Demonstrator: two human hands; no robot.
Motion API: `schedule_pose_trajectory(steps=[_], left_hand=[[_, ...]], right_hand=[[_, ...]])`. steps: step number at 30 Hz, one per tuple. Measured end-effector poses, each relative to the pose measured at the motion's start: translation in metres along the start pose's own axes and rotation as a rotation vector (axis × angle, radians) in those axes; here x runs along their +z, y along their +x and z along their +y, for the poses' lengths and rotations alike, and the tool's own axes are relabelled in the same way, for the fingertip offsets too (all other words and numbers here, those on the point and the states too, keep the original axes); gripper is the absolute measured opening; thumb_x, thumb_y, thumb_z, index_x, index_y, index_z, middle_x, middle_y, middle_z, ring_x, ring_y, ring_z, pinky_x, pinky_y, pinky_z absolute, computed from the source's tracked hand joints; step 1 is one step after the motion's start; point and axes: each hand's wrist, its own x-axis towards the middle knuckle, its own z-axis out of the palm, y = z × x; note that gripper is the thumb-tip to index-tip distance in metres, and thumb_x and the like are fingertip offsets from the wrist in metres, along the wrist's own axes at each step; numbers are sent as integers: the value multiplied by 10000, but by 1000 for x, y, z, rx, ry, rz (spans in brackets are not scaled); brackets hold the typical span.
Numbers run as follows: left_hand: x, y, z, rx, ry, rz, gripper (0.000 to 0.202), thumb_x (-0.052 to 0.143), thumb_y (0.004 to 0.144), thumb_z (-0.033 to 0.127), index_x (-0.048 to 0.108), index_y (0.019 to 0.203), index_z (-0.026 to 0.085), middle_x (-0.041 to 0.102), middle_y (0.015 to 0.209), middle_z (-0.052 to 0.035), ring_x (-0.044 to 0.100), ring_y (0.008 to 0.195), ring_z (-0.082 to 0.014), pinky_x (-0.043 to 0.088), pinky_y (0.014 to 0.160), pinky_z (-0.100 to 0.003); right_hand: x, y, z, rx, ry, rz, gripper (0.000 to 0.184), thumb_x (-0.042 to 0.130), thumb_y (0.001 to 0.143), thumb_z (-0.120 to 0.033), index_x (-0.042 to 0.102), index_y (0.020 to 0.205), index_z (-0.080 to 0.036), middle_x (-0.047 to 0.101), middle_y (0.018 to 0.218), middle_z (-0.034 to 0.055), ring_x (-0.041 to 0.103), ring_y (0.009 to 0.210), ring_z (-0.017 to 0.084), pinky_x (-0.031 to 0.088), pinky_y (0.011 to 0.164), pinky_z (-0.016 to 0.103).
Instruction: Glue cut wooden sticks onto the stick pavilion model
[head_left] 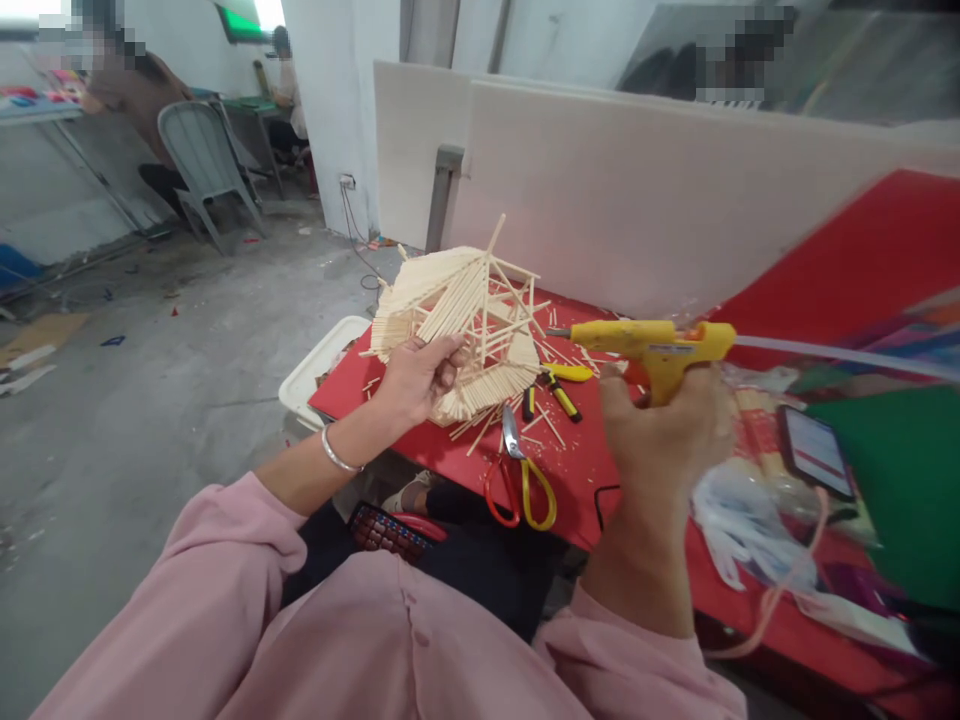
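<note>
A model built of thin pale wooden sticks, with a sloping slatted roof and an open frame at its right side, rests on the red tabletop. My left hand is closed at the model's near edge, thumb and fingers pinched on its sticks; the fingertips are partly hidden. In my right hand is a yellow hot glue gun, held above the table with its nozzle pointing left at the model. A translucent glue stick sticks out of its back end.
Scissors with red and yellow handles lie at the table's near edge. Yellow-black cutters and loose sticks lie behind them. On the right are a plastic bag and a phone. White boards stand behind; two people sit far left.
</note>
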Motion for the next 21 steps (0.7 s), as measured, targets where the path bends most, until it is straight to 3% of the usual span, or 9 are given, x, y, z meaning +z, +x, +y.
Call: schedule_pose_trajectory(steps=[6,10,21], left_hand=[[-1,2,4,-11,18,17,269,679,806,169,589,553,155,591,517,25,391,367,-12,213,369,-209],[-1,2,6,-8,10,25,239,703,787,166,593,575,154,585,507,31,392,365,-11,213,366,-198],[-3,5,4,10,-1,13,158,718,759,178,627,639,131,579,515,42,402,362,-12,212,354,-168]], right_hand=[[-1,-9,24,133,-6,-106,414,616,719,-565,554,933,-216,616,944,103,596,930,322,470,797,461],[0,-15,32,101,-5,-121,387,600,752,-566,546,925,-224,610,906,93,584,861,299,461,751,441],[-1,-18,25,135,-8,-173,337,593,789,-545,554,906,-231,614,898,100,596,849,301,434,706,400]])
